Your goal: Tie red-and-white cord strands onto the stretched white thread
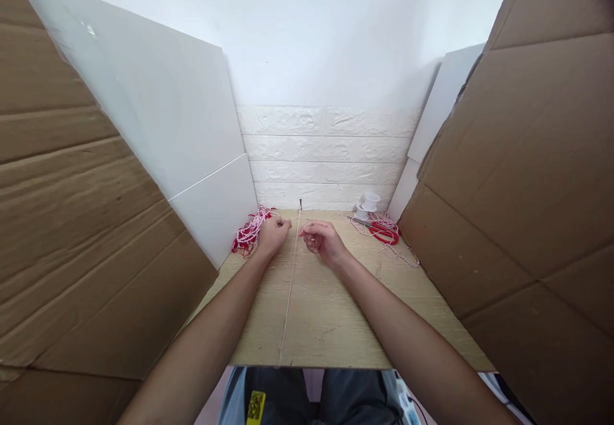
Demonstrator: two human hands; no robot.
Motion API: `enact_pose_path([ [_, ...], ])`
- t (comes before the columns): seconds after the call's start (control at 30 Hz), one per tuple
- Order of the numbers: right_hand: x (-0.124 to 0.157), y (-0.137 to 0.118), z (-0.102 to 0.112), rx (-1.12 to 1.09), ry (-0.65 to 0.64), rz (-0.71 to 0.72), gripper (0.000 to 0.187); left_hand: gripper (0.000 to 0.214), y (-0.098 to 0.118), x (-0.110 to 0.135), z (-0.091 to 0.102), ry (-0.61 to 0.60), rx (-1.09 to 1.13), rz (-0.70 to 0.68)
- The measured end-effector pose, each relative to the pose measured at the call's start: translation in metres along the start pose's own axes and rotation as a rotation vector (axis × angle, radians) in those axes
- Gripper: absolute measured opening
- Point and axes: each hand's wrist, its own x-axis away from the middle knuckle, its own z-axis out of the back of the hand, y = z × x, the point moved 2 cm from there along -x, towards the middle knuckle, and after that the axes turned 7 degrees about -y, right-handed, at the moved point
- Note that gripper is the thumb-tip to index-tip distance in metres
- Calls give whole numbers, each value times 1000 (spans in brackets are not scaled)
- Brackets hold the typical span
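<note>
A pale cord (289,297) runs from a dark nail (300,204) at the back of the wooden board down to its front edge. Just left of the cord, my left hand (274,232) is closed, its fingertips pinched together. My right hand (322,238) is on the other side, fingers curled and thumb near the index finger. Thin thread seems to pass close to both hands, but what lies between the fingertips is too small to make out. A loose strand of thread (283,278) curls beside the cord.
A heap of red and white strings (249,233) lies at the back left. At the back right are red-handled scissors (384,233), white spools (369,202) and more pink-white string (405,258). Cardboard walls (518,207) flank the wooden board (330,322); white brick-pattern panelling (330,156) stands behind.
</note>
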Motion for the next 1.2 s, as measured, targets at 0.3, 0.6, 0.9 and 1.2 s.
enact_pose_path([
  [0.3, 10, -26, 4, -151, -112, -35, 22, 28, 4, 1, 2, -11, -12, 9],
  [0.6, 19, -44, 14, -325, -227, 85, 26, 28, 4, -1, 1, -10, -34, 28],
  [0.9, 25, -46, 29, -262, -81, 74, 34, 25, 0, -2, 3, -11, -15, 33],
  [1.2, 30, -43, 34, -296, -70, 1, 32, 27, 0, -2, 3, -27, -25, 3],
])
